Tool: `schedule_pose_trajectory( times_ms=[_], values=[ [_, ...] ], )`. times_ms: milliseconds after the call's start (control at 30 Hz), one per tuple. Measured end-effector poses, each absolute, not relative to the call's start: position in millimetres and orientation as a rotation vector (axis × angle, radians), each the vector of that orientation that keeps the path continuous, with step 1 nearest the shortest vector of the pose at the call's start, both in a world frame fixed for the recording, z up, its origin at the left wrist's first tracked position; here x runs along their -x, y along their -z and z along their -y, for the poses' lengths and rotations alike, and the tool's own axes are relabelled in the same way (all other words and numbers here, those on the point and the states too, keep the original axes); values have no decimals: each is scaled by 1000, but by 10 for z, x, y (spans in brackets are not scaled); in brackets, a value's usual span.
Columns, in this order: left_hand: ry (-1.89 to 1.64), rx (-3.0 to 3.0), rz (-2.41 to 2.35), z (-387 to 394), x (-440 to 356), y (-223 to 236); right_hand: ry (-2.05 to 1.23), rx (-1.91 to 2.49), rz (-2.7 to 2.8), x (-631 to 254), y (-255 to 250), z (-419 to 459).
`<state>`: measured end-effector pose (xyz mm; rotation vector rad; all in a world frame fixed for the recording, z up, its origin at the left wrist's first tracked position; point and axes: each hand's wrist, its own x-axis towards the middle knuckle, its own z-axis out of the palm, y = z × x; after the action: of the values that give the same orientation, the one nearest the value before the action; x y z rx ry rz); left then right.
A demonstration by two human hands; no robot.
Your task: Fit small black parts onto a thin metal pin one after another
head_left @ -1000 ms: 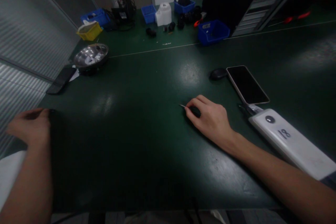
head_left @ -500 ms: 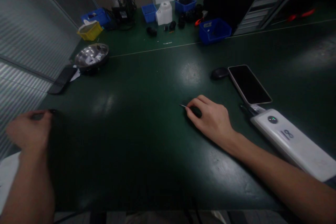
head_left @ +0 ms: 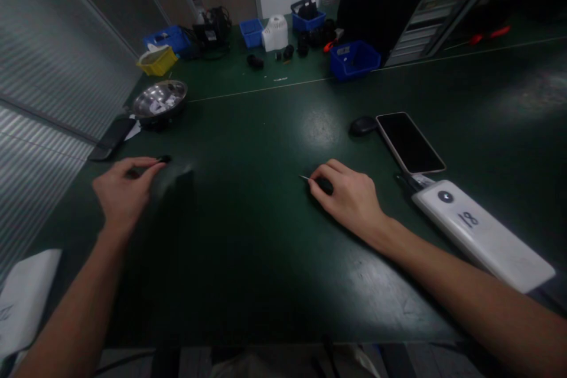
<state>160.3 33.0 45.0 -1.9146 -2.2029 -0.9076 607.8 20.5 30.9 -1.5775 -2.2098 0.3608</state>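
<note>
Head view: the left hand [head_left: 125, 189] pinches a small black part [head_left: 164, 159] at its fingertips, over the left side of the table [head_left: 230, 224]. The right hand [head_left: 349, 198] curls around a black-handled tool [head_left: 326, 186], thin tip exposed, near mid-table. Caution: the shallow pinch may drop the part; the bare tip may scratch the table. Marking: "18" on the white case [head_left: 482, 230].

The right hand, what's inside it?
A small black-handled tool with a thin metal tip shows in the right hand; whatever the palm covers can't be seen.
</note>
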Motion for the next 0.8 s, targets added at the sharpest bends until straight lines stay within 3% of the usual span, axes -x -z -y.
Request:
schedule_pose_trajectory(
  times_ms=[167, 300, 800],
  values=[
    [1070, 2841, 1594, -344, -3015, -480, -362, 1582, 2191, -6066, -319, -196],
    [1077, 3173, 1291, -297, -3621, -304, -384, 1565, 2151, -6047, -311, -192],
    [1121, 3150, 1595, -320, -3626, -206, -520, 1414, 2219, -6037, -334, -192]
  ],
)
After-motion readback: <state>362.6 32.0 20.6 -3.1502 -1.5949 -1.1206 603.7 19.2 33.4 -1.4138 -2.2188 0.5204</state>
